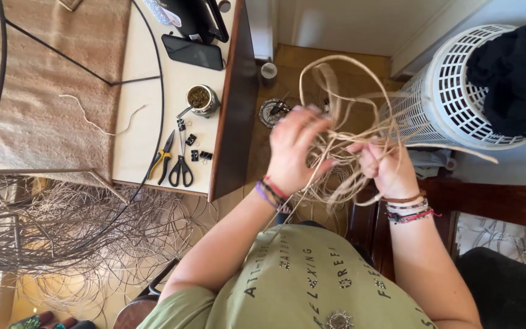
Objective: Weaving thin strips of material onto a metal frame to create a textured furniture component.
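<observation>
1. A white surface (pixel 153 116) with a dark wooden edge stands at the left, well apart from both hands.
2. A white perforated plastic laundry basket (pixel 452 97) holding dark cloth stands at the right, just behind the raised strands.
3. A loose heap of thin brown wiry fibre (pixel 74 231) spreads over the floor below the surface's near edge.
4. A tangled bundle of pale tan raffia strands (pixel 342 122) is held in the air between the two hands, its loops rising above them and its tail trailing down toward the lap.
5. The left hand (pixel 293 149) has its fingers spread and curled into the tangle, gripping strands.
6. The right hand (pixel 385 164) is clenched around strands at the bundle's right side, close to the left hand.
7. Black-handled scissors (pixel 181 164) and yellow-handled pliers (pixel 162 158) lie side by side at the surface's near edge.
8. A small metal cup (pixel 201 99) with a spoon sits near the surface's right edge.
</observation>
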